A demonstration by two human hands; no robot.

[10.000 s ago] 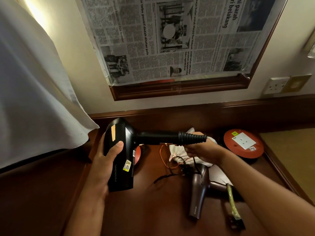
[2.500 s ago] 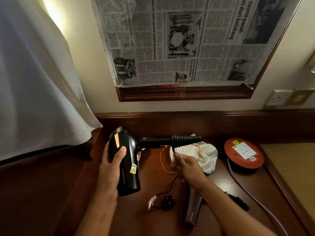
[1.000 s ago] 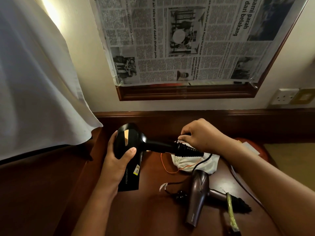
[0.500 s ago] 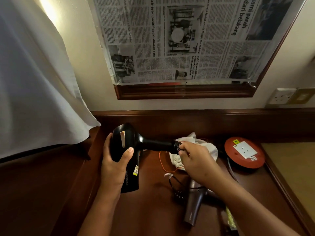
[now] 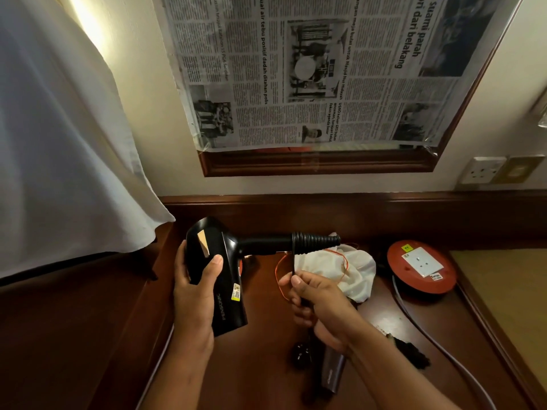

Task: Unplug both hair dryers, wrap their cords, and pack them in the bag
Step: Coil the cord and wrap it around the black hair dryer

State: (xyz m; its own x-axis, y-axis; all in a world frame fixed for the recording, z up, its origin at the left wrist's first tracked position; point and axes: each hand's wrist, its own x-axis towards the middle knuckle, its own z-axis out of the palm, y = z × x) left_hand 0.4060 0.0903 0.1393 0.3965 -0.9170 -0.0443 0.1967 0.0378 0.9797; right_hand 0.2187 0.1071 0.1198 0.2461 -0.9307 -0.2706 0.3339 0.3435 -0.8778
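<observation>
The left hand (image 5: 194, 294) is gripping the glossy black hair dryer (image 5: 217, 273) by its barrel above the wooden desk (image 5: 260, 377), handle pointing right. The right hand (image 5: 321, 301) is pinching its black cord (image 5: 293, 261), which is looping over the handle's ribbed end. A white drawstring bag (image 5: 352, 269) is lying just behind.

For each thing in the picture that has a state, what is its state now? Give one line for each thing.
black hair dryer: held up off the desk, cord partly wrapped round its handle
left hand: grips the dryer body
right hand: pinches the black cord, pulled taut
plug: unplugged, lying on the desk
second hair dryer: lying on the desk
white bag: lying crumpled
wall socket: nothing plugged in
</observation>
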